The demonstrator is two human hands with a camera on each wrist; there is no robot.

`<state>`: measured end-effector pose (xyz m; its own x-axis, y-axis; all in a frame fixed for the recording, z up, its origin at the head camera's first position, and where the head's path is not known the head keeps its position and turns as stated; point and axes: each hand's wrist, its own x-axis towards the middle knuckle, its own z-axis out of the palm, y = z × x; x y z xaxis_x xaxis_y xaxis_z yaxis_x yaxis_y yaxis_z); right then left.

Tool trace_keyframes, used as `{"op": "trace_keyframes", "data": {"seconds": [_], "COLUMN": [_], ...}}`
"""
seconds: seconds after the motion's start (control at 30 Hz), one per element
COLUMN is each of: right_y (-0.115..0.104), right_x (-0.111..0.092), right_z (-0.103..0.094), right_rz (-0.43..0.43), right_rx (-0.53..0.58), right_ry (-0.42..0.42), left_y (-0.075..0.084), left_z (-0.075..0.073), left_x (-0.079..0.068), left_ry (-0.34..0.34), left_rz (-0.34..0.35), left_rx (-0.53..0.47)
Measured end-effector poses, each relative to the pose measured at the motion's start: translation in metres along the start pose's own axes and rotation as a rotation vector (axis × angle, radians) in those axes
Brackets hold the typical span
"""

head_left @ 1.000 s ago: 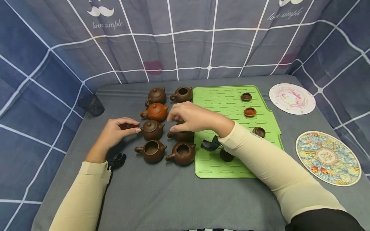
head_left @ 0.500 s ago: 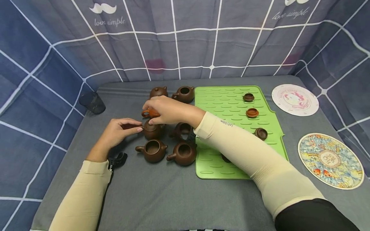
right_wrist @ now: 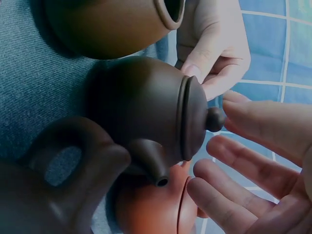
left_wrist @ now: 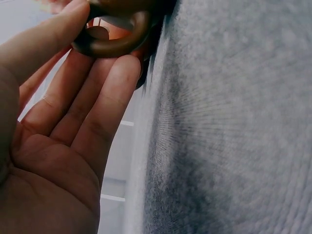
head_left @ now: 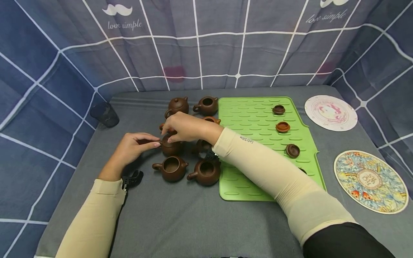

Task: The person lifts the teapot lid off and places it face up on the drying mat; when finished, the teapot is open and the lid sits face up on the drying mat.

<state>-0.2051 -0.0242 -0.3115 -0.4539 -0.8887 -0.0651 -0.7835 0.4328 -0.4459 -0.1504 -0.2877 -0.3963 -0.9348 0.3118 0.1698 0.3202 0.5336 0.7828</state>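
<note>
The left hand (head_left: 129, 152) pinches the loop handle (left_wrist: 114, 48) of a dark brown teapot (right_wrist: 139, 107) between thumb and fingers. This teapot stands on the grey cloth with its lid (right_wrist: 196, 117) seated on top. Over it reaches the right hand (head_left: 184, 127), thumb and fingertips spread around the lid's round knob (right_wrist: 214, 120), thumb tip right at it. In the head view the right hand hides part of the lid. An orange teapot (right_wrist: 146, 204) sits just behind, mostly covered by the right hand in the head view.
Lidless brown teapots (head_left: 175, 175) stand in front and to the right, one by the green mat (head_left: 245, 186). Several loose lids (head_left: 282, 127) lie on the mat. A dark cup (head_left: 105, 114) is at the back left; two round discs (head_left: 371, 182) lie at the right.
The right hand has moved left from above the right-hand row of teapots to the lid of the brown teapot. The left hand keeps its hold on the handle.
</note>
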Motion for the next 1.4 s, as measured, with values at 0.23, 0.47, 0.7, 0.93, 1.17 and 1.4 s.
{"op": "trace_keyframes", "data": {"seconds": [0.23, 0.47, 0.7, 0.93, 1.17, 1.4], "right_y": [0.003, 0.004, 0.000, -0.005, 0.006, 0.032], "right_x": [0.000, 0.002, 0.002, -0.010, -0.037, -0.080], "right_z": [0.005, 0.008, 0.009, 0.003, -0.014, -0.026], "right_rz": [0.026, 0.064, 0.052, -0.043, -0.188, -0.232], "right_rx": [0.013, 0.033, 0.019, 0.151, 0.609, 1.026], "right_ry": [0.007, 0.039, 0.062, 0.132, 0.187, 0.213], "left_y": [0.014, 0.041, 0.025, -0.003, -0.002, -0.001], "left_z": [0.001, -0.001, 0.001, 0.001, 0.001, 0.001], "left_x": [-0.001, -0.005, -0.003, 0.000, 0.001, 0.000], "left_ry": [0.005, -0.002, 0.008, 0.006, 0.016, 0.021], "left_rz": [-0.008, 0.025, 0.013, 0.005, 0.021, 0.012], "left_rx": [0.024, 0.020, 0.027, 0.044, 0.027, 0.019]}}
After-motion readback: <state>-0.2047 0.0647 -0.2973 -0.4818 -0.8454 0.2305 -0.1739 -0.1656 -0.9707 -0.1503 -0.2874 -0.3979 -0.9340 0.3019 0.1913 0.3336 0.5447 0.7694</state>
